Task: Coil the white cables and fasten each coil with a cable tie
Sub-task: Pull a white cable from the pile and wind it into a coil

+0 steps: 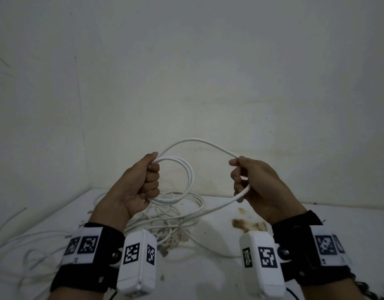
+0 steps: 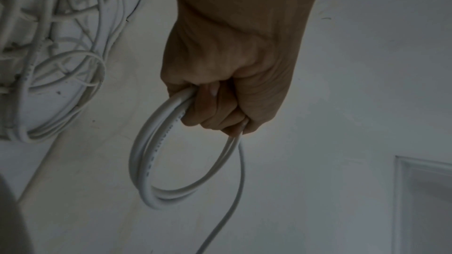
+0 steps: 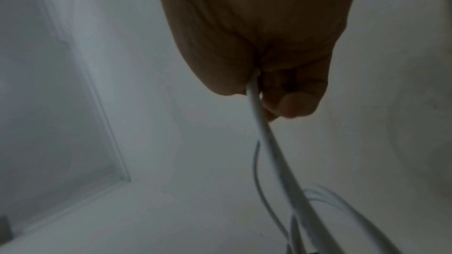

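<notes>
My left hand is fisted round a small coil of white cable, held up above the table; the left wrist view shows the coil's loops hanging from my curled fingers. From the coil a strand arcs over to my right hand, which pinches it between thumb and fingers. Below that hand the cable slopes down to the heap on the table. The right wrist view shows the cable leaving my curled fingers. No cable tie shows.
A tangled heap of white cables lies on the white table under my hands, with looser strands spread to the left. A brown stain marks the table near my right wrist. A wall corner stands close behind.
</notes>
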`<action>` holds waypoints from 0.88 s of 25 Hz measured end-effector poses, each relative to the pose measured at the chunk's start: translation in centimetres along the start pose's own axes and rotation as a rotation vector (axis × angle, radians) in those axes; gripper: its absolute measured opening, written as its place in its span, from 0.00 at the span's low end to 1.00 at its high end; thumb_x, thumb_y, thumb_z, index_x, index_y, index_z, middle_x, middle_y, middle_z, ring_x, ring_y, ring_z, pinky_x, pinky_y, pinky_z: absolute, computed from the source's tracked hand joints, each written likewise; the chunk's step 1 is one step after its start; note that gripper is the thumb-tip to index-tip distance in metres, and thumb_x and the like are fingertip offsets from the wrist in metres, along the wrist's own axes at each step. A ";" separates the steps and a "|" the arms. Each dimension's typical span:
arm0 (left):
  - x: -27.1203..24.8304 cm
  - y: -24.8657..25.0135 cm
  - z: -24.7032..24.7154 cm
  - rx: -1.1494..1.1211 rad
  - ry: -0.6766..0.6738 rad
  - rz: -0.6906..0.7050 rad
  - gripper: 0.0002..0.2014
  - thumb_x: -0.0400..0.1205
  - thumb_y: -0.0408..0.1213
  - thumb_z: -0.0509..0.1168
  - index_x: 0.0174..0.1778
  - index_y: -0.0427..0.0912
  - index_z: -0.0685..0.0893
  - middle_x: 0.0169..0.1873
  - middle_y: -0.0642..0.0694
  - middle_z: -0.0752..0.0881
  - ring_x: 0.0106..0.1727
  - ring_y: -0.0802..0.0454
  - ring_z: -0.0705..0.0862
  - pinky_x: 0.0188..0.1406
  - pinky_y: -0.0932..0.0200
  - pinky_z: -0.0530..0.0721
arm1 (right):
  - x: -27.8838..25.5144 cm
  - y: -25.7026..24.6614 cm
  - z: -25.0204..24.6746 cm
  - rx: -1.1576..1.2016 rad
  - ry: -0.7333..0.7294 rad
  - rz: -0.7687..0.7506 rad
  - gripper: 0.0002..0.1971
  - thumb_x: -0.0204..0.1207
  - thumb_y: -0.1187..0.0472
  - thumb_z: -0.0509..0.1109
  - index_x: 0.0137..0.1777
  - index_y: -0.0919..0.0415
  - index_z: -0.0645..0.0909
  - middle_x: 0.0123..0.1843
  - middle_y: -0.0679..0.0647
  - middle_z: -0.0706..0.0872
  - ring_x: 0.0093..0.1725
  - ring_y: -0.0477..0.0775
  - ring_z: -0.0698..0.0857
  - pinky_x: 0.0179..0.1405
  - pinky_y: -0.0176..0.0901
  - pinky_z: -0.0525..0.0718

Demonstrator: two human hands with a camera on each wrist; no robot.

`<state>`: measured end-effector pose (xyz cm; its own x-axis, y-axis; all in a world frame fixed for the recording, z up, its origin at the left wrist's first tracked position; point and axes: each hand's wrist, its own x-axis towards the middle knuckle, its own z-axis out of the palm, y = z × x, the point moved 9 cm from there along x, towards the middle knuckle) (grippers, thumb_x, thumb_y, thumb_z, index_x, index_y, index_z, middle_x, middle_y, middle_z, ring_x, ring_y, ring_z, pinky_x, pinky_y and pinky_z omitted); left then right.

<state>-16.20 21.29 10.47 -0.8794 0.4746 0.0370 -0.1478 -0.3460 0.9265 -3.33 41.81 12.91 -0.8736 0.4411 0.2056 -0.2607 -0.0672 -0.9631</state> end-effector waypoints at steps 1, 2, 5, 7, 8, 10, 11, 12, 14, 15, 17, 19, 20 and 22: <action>0.1 0.0 0.0 -0.007 0.007 0.001 0.22 0.86 0.52 0.58 0.27 0.50 0.64 0.13 0.56 0.57 0.09 0.60 0.53 0.10 0.70 0.50 | -0.3 -0.2 0.3 -0.070 -0.005 -0.023 0.14 0.90 0.58 0.54 0.53 0.64 0.78 0.23 0.52 0.67 0.18 0.50 0.65 0.16 0.40 0.71; 0.1 0.0 0.0 -0.010 0.013 0.001 0.22 0.86 0.52 0.58 0.27 0.49 0.64 0.13 0.56 0.57 0.09 0.60 0.54 0.09 0.70 0.51 | -0.7 -0.5 0.7 -0.111 -0.007 -0.043 0.15 0.90 0.56 0.54 0.52 0.64 0.79 0.24 0.52 0.62 0.19 0.51 0.62 0.18 0.40 0.70; 0.1 -0.3 0.0 -0.009 0.018 -0.006 0.23 0.86 0.52 0.58 0.27 0.49 0.64 0.13 0.56 0.57 0.09 0.60 0.53 0.09 0.71 0.51 | -0.9 -0.9 1.0 -0.086 0.038 -0.091 0.16 0.88 0.58 0.52 0.53 0.64 0.81 0.23 0.50 0.61 0.20 0.50 0.61 0.18 0.39 0.69; -0.1 -0.3 0.4 -0.011 -0.008 -0.009 0.23 0.87 0.52 0.57 0.27 0.49 0.63 0.12 0.56 0.57 0.09 0.60 0.53 0.10 0.71 0.50 | -0.8 -1.3 0.5 -0.173 0.119 -0.192 0.16 0.89 0.59 0.52 0.54 0.60 0.83 0.23 0.52 0.66 0.20 0.50 0.66 0.17 0.40 0.72; -0.2 -0.3 0.8 -0.021 -0.035 -0.011 0.23 0.87 0.52 0.57 0.26 0.49 0.63 0.12 0.56 0.57 0.09 0.60 0.54 0.10 0.70 0.50 | -0.9 -1.8 0.1 -0.313 0.184 -0.289 0.15 0.89 0.58 0.54 0.54 0.56 0.84 0.26 0.53 0.70 0.22 0.50 0.69 0.19 0.41 0.74; -0.6 -0.4 1.8 -0.055 -0.105 -0.024 0.24 0.86 0.52 0.56 0.24 0.50 0.64 0.12 0.56 0.57 0.08 0.61 0.54 0.11 0.70 0.50 | -1.0 -2.3 -0.7 -0.669 0.328 -0.430 0.13 0.88 0.51 0.59 0.58 0.47 0.86 0.36 0.53 0.78 0.31 0.51 0.77 0.32 0.42 0.75; -0.8 -0.3 2.2 -0.062 -0.133 -0.026 0.24 0.86 0.52 0.56 0.24 0.50 0.64 0.12 0.56 0.57 0.08 0.61 0.55 0.11 0.70 0.50 | -0.8 -1.9 -1.4 -0.820 0.395 -0.427 0.13 0.87 0.48 0.61 0.60 0.43 0.86 0.41 0.53 0.80 0.37 0.52 0.79 0.38 0.42 0.74; -0.9 -0.3 2.5 -0.054 -0.152 -0.027 0.24 0.86 0.52 0.57 0.23 0.50 0.64 0.12 0.56 0.57 0.08 0.61 0.55 0.11 0.71 0.50 | -0.7 -1.4 -2.1 -0.905 0.449 -0.402 0.13 0.86 0.46 0.61 0.61 0.43 0.87 0.44 0.53 0.82 0.41 0.53 0.80 0.41 0.43 0.73; -1.0 -0.5 2.9 -0.024 -0.162 -0.031 0.24 0.86 0.52 0.57 0.23 0.50 0.65 0.12 0.56 0.57 0.09 0.61 0.55 0.12 0.70 0.50 | -0.3 -0.5 -3.0 -0.920 0.487 -0.376 0.12 0.86 0.47 0.63 0.57 0.46 0.87 0.40 0.53 0.85 0.39 0.54 0.82 0.38 0.44 0.74; -0.9 -0.6 2.9 -0.003 -0.145 -0.031 0.24 0.86 0.52 0.57 0.24 0.50 0.65 0.13 0.56 0.57 0.09 0.61 0.54 0.12 0.70 0.50 | -0.1 -0.2 -3.4 -0.826 0.485 -0.362 0.11 0.86 0.49 0.63 0.53 0.49 0.86 0.35 0.52 0.84 0.35 0.55 0.82 0.34 0.44 0.75; -0.3 -0.8 2.3 0.078 -0.059 0.001 0.23 0.87 0.51 0.58 0.26 0.49 0.66 0.15 0.55 0.57 0.11 0.60 0.54 0.13 0.68 0.51 | 0.5 0.6 -4.4 -0.455 0.467 -0.259 0.11 0.86 0.57 0.62 0.50 0.58 0.85 0.30 0.52 0.81 0.26 0.55 0.79 0.27 0.42 0.76; 0.3 -0.7 1.1 0.125 0.044 0.056 0.21 0.88 0.50 0.57 0.29 0.48 0.67 0.16 0.55 0.58 0.13 0.59 0.54 0.13 0.67 0.52 | 0.8 1.0 -3.4 -0.108 0.315 -0.132 0.13 0.86 0.63 0.58 0.52 0.65 0.85 0.31 0.54 0.77 0.21 0.53 0.75 0.20 0.42 0.74; 0.5 -0.7 0.5 0.112 0.078 0.076 0.21 0.88 0.50 0.57 0.30 0.48 0.67 0.16 0.55 0.58 0.13 0.59 0.54 0.13 0.67 0.52 | 0.9 0.8 -2.3 -0.028 0.194 -0.091 0.14 0.86 0.65 0.57 0.52 0.67 0.84 0.32 0.55 0.77 0.22 0.53 0.74 0.20 0.43 0.74; 0.7 -0.5 -0.2 0.049 0.100 0.085 0.22 0.88 0.51 0.57 0.29 0.48 0.66 0.15 0.55 0.58 0.12 0.59 0.54 0.12 0.67 0.52 | 0.8 0.2 -0.5 -0.040 -0.002 -0.089 0.14 0.86 0.67 0.57 0.54 0.69 0.85 0.34 0.57 0.79 0.26 0.54 0.76 0.22 0.46 0.78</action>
<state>-16.84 21.61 9.93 -0.9288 0.3617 0.0808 -0.0510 -0.3407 0.9388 -3.85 42.59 12.78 -0.8483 0.4424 0.2910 -0.3209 0.0076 -0.9471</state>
